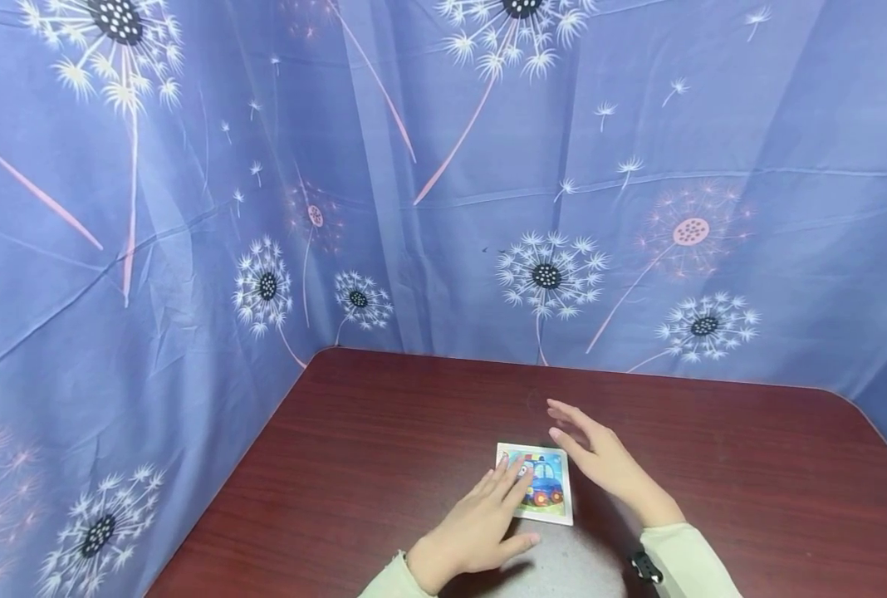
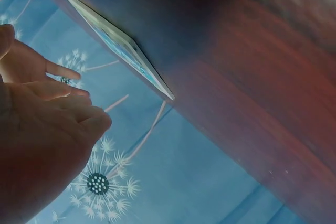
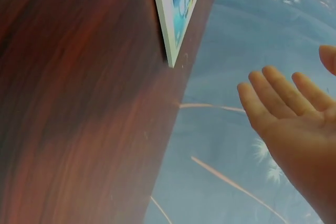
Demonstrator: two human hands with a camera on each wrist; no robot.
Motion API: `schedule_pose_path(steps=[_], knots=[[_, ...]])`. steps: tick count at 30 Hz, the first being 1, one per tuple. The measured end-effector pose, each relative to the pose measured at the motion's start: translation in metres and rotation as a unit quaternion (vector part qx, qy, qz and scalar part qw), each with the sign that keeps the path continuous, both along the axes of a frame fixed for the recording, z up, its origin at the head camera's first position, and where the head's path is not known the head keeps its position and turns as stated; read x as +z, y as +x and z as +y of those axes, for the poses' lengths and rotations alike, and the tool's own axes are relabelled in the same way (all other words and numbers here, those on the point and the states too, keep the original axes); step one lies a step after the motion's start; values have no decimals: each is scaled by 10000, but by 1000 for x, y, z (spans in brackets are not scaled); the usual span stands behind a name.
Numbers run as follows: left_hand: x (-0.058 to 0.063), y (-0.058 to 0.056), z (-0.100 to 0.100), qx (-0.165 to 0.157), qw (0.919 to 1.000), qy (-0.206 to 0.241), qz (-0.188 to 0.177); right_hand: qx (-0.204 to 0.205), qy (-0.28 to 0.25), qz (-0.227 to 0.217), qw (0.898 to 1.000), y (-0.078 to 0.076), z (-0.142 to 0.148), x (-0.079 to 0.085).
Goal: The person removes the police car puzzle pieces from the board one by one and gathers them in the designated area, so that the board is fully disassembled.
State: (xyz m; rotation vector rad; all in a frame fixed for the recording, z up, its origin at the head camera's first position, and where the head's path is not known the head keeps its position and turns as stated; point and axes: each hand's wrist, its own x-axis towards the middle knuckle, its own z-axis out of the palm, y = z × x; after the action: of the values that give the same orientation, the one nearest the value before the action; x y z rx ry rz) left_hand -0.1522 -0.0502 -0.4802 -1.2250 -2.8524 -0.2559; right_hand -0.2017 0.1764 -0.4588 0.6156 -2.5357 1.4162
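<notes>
A small square picture board [image 1: 554, 475] with a pale border and a blue cartoon car on it lies flat on the table. My left hand [image 1: 481, 519] is spread above its left part, covering some of the picture in the head view. In the left wrist view a gap shows between that hand [image 2: 47, 129] and the board [image 2: 131, 53]. My right hand [image 1: 611, 465] hovers just right of the board, fingers extended and thumb apart. Seen from the right wrist, its palm [image 3: 294, 121] holds nothing, and the board's thick edge [image 3: 167, 24] stands out.
The dark red wood-grain table [image 1: 384, 440] has rounded far corners. A blue curtain [image 1: 443, 274] with dandelion prints hangs along its back and left sides. A pale glare patch [image 1: 563, 561] shows on the tabletop below the board. Light sleeves cover both forearms.
</notes>
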Motion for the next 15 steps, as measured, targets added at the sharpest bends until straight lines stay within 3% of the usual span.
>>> schedule_pose_path(steps=[9, 15], knots=[[0, 4, 8, -185, 9981, -531, -232, 870, -278, -633, 9938, -13, -11, -9], [4, 7, 8, -192, 9956, -754, -531, 1401, -71, -650, 9880, -23, -15, -18]])
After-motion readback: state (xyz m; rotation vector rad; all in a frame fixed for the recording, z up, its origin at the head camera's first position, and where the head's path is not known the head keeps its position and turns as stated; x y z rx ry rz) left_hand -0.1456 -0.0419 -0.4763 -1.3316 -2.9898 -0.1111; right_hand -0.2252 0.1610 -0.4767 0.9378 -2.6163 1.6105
